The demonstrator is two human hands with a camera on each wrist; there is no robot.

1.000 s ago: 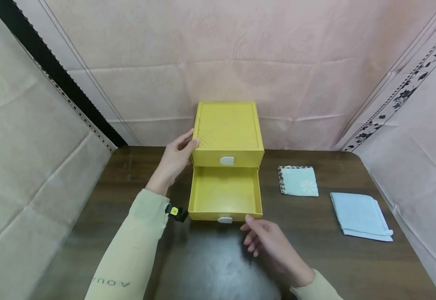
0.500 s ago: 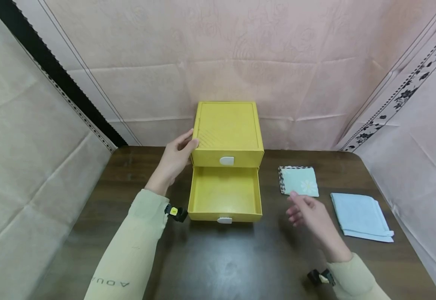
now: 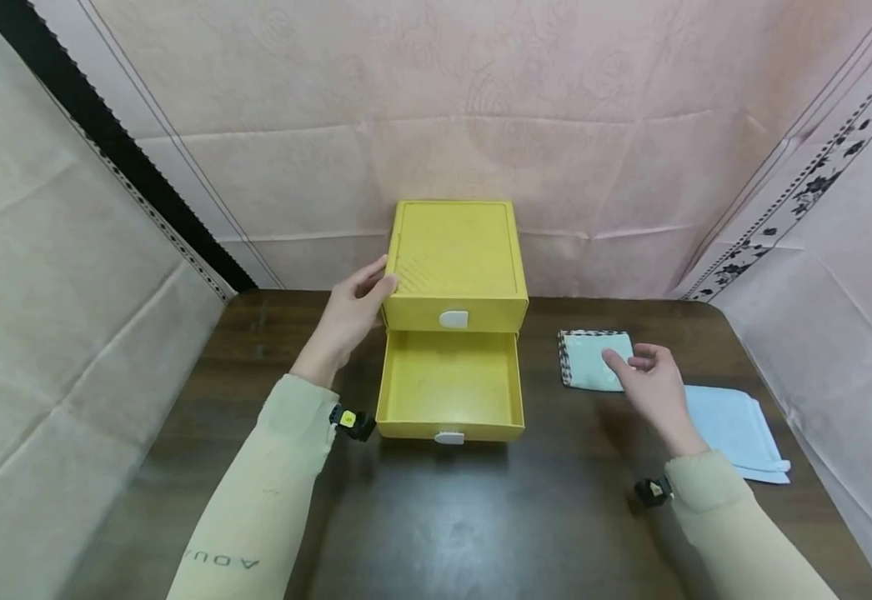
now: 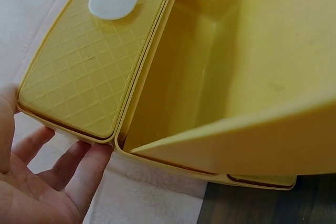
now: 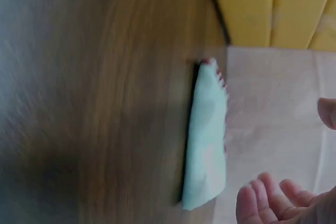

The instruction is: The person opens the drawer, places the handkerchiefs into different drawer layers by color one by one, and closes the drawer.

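Closest to me on the dark wooden table (image 3: 436,533), the lower drawer (image 3: 406,432) is pulled out towards the person, its flat yellow floor and low walls in plain sight and a white tab (image 3: 449,437) on its front. A folded light-blue cloth (image 3: 739,429) lies over at the drawer's 3 o'clock, well apart from it, partly behind the person's right wrist.

A little farther in, the right hand (image 3: 654,387) hangs in the air, thumb and fingers spread apart with a gap between them. The blue cloth is at that hand's 4 o'clock. At its 10 o'clock, just beside and below, a folded mint cloth (image 3: 582,367) with dark checked edging lies on the table; from above, the thumb overlaps its right side, though the right wrist view shows fingers and cloth apart.

Beyond the open drawer, at its 12 o'clock, the upper drawer (image 3: 406,313) sits closed, so its inside is hidden. Both belong to a yellow cabinet (image 3: 454,250). At the cabinet's 8 o'clock the left hand (image 3: 349,308) rests against its side, fingers lightly bent, thumb by the top edge. Farthest off hangs a creased pale curtain (image 3: 443,83).
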